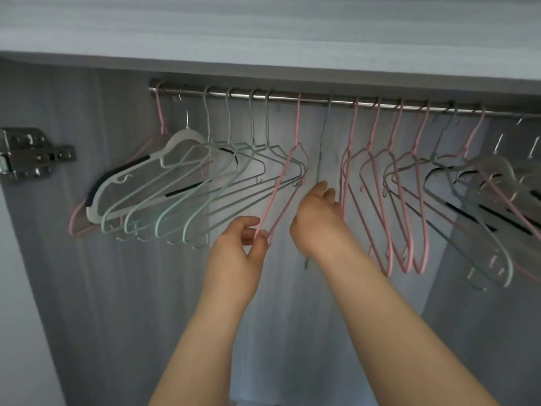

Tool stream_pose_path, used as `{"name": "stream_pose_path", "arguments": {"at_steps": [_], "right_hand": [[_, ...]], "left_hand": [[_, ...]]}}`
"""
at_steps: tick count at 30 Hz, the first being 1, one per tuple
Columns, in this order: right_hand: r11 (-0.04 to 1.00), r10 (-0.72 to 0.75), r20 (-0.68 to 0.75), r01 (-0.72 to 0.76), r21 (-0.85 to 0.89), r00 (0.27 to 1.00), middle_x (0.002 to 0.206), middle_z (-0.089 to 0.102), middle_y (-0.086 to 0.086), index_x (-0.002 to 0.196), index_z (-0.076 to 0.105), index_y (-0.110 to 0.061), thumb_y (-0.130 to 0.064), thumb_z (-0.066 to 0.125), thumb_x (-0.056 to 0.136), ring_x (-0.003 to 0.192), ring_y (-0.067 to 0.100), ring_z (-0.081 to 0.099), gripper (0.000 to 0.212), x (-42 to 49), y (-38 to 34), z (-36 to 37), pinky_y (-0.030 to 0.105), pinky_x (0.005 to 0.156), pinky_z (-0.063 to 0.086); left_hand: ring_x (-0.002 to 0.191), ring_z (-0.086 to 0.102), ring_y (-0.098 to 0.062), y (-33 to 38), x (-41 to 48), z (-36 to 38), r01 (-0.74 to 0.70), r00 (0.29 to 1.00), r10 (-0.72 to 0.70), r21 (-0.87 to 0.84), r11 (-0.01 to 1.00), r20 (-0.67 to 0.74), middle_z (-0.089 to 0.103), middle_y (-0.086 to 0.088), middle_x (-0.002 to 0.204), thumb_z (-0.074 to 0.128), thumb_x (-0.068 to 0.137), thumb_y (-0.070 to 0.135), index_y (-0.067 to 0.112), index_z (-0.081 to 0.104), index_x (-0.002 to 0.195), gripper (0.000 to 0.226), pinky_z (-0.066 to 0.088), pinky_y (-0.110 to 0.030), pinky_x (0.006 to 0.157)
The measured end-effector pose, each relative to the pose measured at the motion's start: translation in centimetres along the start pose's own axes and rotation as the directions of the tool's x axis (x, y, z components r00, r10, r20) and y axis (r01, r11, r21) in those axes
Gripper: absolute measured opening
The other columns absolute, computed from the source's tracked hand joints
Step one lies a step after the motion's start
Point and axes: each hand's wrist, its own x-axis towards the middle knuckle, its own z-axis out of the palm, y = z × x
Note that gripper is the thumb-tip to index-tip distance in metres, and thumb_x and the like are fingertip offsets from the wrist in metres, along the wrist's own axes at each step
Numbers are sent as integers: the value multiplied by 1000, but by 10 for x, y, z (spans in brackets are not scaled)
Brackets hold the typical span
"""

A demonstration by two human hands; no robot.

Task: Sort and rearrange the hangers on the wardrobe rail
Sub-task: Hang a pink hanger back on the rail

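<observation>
A steel rail (287, 98) runs across the wardrobe under the top shelf. On its left hang a pink hanger, a white plastic hanger (140, 171) and several green wire hangers (187, 206). My left hand (246, 241) pinches the lower corner of a pink wire hanger (285, 177) that hangs mid-rail. My right hand (317, 218) grips a green wire hanger (323, 136) seen edge-on, just right of it. Several more pink hangers (389, 200) hang further right, mixed with green and white ones (483, 200) at the far right.
A metal door hinge (29, 155) is fixed to the left side wall. The grey back panel lies behind the hangers. The shelf board (263, 63) sits close above the rail.
</observation>
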Motion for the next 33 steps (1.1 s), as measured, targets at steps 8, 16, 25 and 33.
{"name": "stream_pose_path", "arguments": {"at_steps": [8, 16, 25, 33], "right_hand": [[971, 86, 54, -96, 220, 995, 158, 2, 16, 145, -16, 1, 2, 39, 94, 144, 26, 19, 75, 20, -2, 10, 30, 114, 22], [929, 38, -52, -16, 370, 998, 151, 27, 13, 148, -7, -2, 3, 35, 93, 135, 24, 35, 70, 26, -7, 23, 25, 109, 29], [933, 25, -71, 2, 360, 997, 148, 30, 14, 148, 0, -2, 2, 35, 93, 131, 24, 39, 66, 25, -14, 26, 28, 106, 34], [940, 46, -86, -14, 341, 995, 151, 26, 15, 149, -3, -2, 4, 35, 92, 133, 26, 38, 68, 25, -5, 23, 29, 110, 34]], "left_hand": [[73, 52, -29, -14, 7, 27, -101, 995, 102, 97, 990, -1, 56, -10, 69, 27, 95, 22, 21, 39, 75, 24, 37, -33, 59], [66, 47, -27, -16, 16, 12, -124, 981, 145, 156, 980, -131, 52, -16, 72, 28, 97, 22, 16, 36, 76, 23, 23, -24, 48], [74, 47, -31, -17, 15, 4, -196, 973, 217, 212, 957, -80, 51, -11, 69, 29, 96, 15, 11, 40, 78, 21, 30, -32, 58], [79, 47, -31, -10, 10, 8, -156, 985, 169, 206, 966, -44, 53, -17, 77, 29, 95, 14, 12, 41, 83, 18, 32, -30, 61]]}}
